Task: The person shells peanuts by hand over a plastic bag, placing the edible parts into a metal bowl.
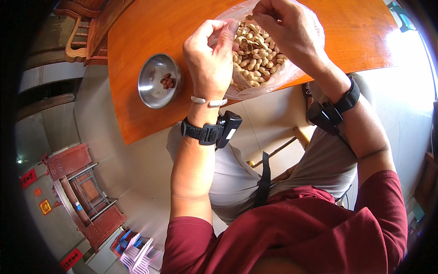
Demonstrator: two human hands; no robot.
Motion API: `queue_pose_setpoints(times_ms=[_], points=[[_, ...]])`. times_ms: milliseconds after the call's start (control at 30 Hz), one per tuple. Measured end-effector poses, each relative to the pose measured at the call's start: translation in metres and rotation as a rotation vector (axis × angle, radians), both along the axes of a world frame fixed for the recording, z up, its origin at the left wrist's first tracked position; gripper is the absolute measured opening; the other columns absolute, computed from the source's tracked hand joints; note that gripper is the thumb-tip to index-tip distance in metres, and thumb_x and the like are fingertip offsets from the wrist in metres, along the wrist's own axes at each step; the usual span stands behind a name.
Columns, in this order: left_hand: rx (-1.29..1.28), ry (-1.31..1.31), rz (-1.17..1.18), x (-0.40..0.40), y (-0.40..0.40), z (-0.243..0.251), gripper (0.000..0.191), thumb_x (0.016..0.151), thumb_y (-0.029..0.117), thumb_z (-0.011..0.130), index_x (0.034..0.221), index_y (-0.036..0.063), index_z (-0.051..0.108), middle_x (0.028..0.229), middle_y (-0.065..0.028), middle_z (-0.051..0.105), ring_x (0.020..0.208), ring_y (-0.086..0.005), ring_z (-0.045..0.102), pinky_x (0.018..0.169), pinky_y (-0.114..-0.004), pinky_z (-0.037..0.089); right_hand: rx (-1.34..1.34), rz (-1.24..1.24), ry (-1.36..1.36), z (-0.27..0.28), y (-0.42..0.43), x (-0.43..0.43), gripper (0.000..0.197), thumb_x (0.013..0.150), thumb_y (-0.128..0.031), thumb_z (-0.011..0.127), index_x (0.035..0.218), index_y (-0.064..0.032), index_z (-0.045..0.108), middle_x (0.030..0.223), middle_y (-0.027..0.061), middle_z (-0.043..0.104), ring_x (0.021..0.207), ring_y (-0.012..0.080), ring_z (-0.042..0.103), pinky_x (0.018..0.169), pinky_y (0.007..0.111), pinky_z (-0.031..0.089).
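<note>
My left hand (pixel 210 56) is over the left side of a clear plastic bag (pixel 296 73) of unshelled peanuts (pixel 256 56). Its thumb and index finger are close together, and whether anything is between them cannot be told. My right hand (pixel 291 32) is above the bag's right side, with a bit of peanut shell (pixel 249 17) at its fingertips. Some split shells (pixel 247 44) lie among the whole peanuts. Left of the bag, a round stainless steel bowl (pixel 150 85) contains several reddish-brown peanut kernels (pixel 168 81).
The bag and bowl rest on an orange-brown wooden table (pixel 126 44). A carved wooden chair (pixel 78 51) stands beyond its left edge. My legs are below the near edge. Pink plastic chairs (pixel 138 253) stand at lower left.
</note>
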State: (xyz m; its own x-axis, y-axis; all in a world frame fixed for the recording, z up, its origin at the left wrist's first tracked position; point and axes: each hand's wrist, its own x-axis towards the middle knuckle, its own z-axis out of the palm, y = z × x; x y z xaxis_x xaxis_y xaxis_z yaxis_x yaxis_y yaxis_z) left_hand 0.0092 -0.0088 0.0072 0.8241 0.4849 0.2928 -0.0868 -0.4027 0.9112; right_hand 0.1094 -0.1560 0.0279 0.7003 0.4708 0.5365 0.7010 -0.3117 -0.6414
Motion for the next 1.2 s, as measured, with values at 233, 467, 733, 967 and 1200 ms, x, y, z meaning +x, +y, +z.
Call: queue_pose_setpoints(times_ms=[233, 467, 733, 967, 1200], points=[[0.189, -0.082, -0.014, 0.001, -0.003, 0.0, 0.017, 0.099, 0.012, 0.067, 0.098, -0.0052, 0.069, 0.091, -0.0084, 0.075, 0.082, -0.0107, 0.069, 0.073, -0.023, 0.058, 0.02, -0.017, 0.074, 0.001, -0.002, 0.004, 0.019, 0.09, -0.02, 0.07, 0.083, -0.0027, 0.066, 0.076, 0.0171, 0.064, 0.072, 0.0352, 0.063, 0.064, 0.043, 0.049], [-0.452, -0.057, -0.219, 0.0, -0.002, 0.006, 0.024, 0.107, 0.017, 0.053, 0.106, -0.0054, 0.062, 0.106, -0.0187, 0.071, 0.097, -0.0278, 0.073, 0.069, -0.037, 0.065, 0.032, 0.011, 0.039, 0.007, -0.002, -0.001, 0.021, 0.089, -0.02, 0.072, 0.081, -0.0024, 0.064, 0.072, 0.0162, 0.061, 0.068, 0.0344, 0.061, 0.061, 0.042, 0.048], [-0.867, -0.023, -0.413, -0.001, 0.012, -0.002, 0.032, 0.109, 0.022, 0.045, 0.11, -0.0065, 0.06, 0.111, -0.0202, 0.068, 0.105, -0.0334, 0.071, 0.076, -0.043, 0.066, 0.02, 0.065, -0.101, 0.01, -0.002, -0.003, 0.016, 0.081, -0.018, 0.077, 0.084, -0.0053, 0.067, 0.071, 0.011, 0.062, 0.068, 0.0309, 0.062, 0.061, 0.04, 0.048], [-0.95, 0.038, -0.375, -0.002, 0.022, -0.005, 0.032, 0.109, 0.024, 0.047, 0.108, -0.0034, 0.063, 0.106, -0.0167, 0.07, 0.089, -0.0237, 0.072, 0.07, -0.031, 0.062, 0.079, 0.18, -0.284, -0.001, 0.001, 0.007, 0.015, 0.082, -0.016, 0.075, 0.087, -0.0042, 0.068, 0.074, 0.0106, 0.064, 0.072, 0.0319, 0.064, 0.065, 0.039, 0.05], [-0.022, -0.093, 0.196, -0.016, 0.022, 0.029, 0.023, 0.106, 0.018, 0.055, 0.1, -0.0012, 0.065, 0.091, -0.0088, 0.071, 0.063, -0.0082, 0.058, 0.054, -0.021, 0.049, 0.147, 0.087, 0.043, 0.0, -0.008, 0.024, 0.008, 0.086, -0.005, 0.069, 0.087, 0.0027, 0.066, 0.08, 0.0178, 0.064, 0.071, 0.0315, 0.063, 0.064, 0.036, 0.05]])
